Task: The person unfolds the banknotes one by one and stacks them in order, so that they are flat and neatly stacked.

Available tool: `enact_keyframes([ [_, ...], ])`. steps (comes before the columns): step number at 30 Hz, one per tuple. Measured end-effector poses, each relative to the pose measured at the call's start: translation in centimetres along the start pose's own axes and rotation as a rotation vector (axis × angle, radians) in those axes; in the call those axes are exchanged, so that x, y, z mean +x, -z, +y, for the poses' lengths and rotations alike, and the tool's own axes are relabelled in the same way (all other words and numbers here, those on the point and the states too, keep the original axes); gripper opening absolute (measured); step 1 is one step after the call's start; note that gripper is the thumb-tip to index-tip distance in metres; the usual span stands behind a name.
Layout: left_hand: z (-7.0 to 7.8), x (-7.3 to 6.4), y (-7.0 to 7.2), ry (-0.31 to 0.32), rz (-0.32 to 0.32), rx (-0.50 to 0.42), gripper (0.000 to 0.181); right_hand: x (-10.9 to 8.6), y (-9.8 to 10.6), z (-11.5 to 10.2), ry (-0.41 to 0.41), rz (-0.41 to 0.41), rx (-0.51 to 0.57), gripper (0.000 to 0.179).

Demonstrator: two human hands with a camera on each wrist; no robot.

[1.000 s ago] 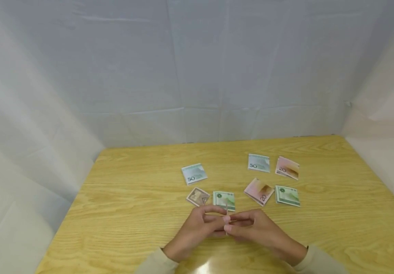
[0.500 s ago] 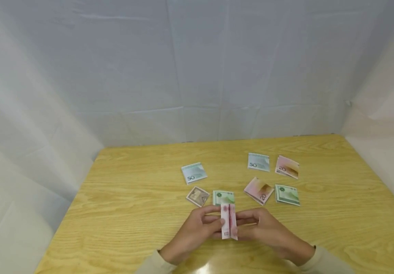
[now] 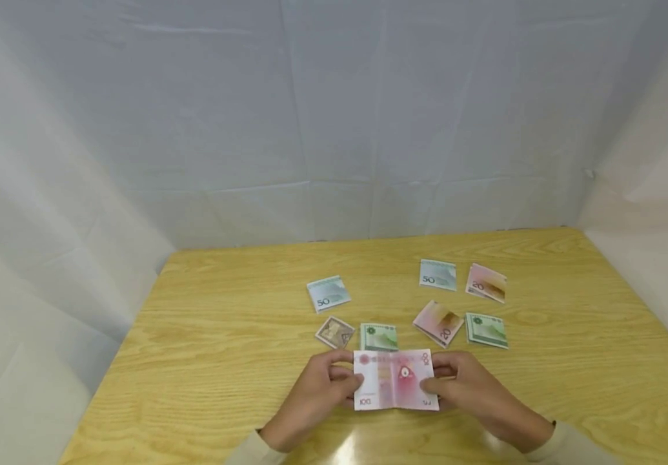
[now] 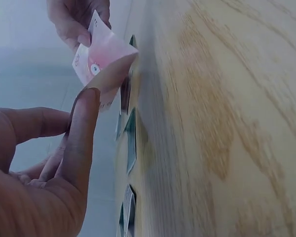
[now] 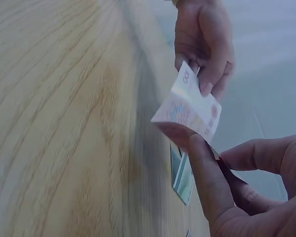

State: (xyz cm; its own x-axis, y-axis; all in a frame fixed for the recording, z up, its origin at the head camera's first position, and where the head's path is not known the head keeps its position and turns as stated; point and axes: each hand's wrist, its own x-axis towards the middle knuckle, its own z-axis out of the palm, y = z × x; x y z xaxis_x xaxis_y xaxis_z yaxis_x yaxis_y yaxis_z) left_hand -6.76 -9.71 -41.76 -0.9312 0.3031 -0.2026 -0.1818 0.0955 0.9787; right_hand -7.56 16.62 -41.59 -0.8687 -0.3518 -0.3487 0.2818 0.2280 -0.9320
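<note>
A pink 100 banknote (image 3: 394, 381) is spread nearly flat between both hands, with a crease down its middle. At its left edge my left hand (image 3: 322, 387) pinches it, thumb on the front and fingers behind. My right hand (image 3: 464, 387) grips the opposite edge the same way. Both wrist views show the banknote (image 4: 106, 57) bent along the crease and held above the table. Just beyond its top edge lies a folded green banknote (image 3: 379, 336), partly covered by it in the head view.
On the wooden table (image 3: 223, 361) lie folded banknotes: a brown one (image 3: 335, 332), blue-green 50s (image 3: 329, 294) (image 3: 438, 274), pink 20s (image 3: 438, 323) (image 3: 486, 283) and another green one (image 3: 486, 330). Pale sheeting (image 3: 334, 129) hangs at the back and both sides.
The pink banknote was folded and edge-on between the fingertips; it has been unfolded to face the head camera. My hands have moved apart, each keeping hold of one edge.
</note>
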Motion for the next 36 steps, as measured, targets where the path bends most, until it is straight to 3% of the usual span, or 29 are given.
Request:
enact_keyframes([
  [4,-0.1,-0.2,0.5,0.031,-0.001,0.047,0.037,-0.1,0.6,0.4,-0.02,0.035,-0.064,0.017],
  [14,-0.8,0.1,1.0,0.13,-0.019,0.112,0.038,0.1,1.3,1.3,-0.051,0.041,-0.136,0.012],
  [23,-1.1,1.1,1.6,0.08,-0.058,0.307,0.007,0.8,1.4,2.4,-0.072,0.062,-0.173,0.013],
  [29,-1.0,1.3,1.5,0.094,-0.045,0.401,0.013,1.1,1.7,2.9,-0.022,0.041,-0.22,0.021],
  [36,-0.9,1.4,1.4,0.065,-0.032,0.564,0.023,1.0,2.1,2.8,0.009,0.041,-0.267,0.023],
])
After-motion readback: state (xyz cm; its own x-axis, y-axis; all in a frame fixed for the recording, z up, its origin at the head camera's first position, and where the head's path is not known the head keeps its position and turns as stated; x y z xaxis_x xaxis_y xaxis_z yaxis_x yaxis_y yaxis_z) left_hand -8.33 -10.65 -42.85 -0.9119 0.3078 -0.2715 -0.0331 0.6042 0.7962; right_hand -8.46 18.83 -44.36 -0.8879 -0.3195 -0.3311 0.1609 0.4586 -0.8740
